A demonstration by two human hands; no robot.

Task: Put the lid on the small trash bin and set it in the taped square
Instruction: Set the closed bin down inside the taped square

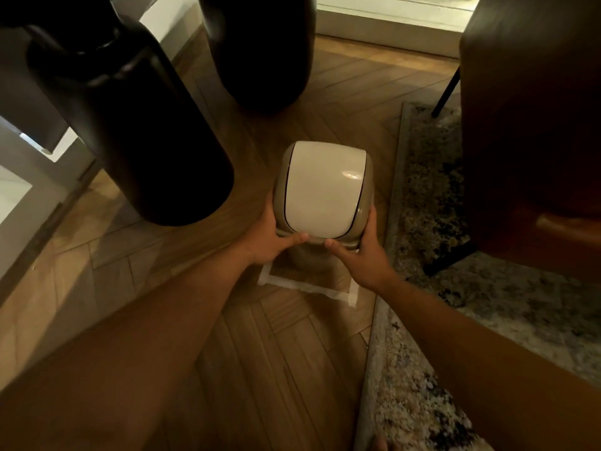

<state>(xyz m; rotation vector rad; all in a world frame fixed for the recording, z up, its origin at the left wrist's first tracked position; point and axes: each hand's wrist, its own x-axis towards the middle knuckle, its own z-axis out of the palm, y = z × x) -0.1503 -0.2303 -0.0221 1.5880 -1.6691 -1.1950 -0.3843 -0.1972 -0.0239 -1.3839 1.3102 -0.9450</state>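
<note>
Holding the bin (305, 255) with lid (320, 187) on, left hand (268, 239) and right hand (361, 255) gripping tight, over the square (309, 289); next, set down straight.

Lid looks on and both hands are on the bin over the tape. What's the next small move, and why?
Probably settle the bin straight down inside the taped square, then let go. The lid already sits on it, and the left hand and right hand grip its sides.
</note>
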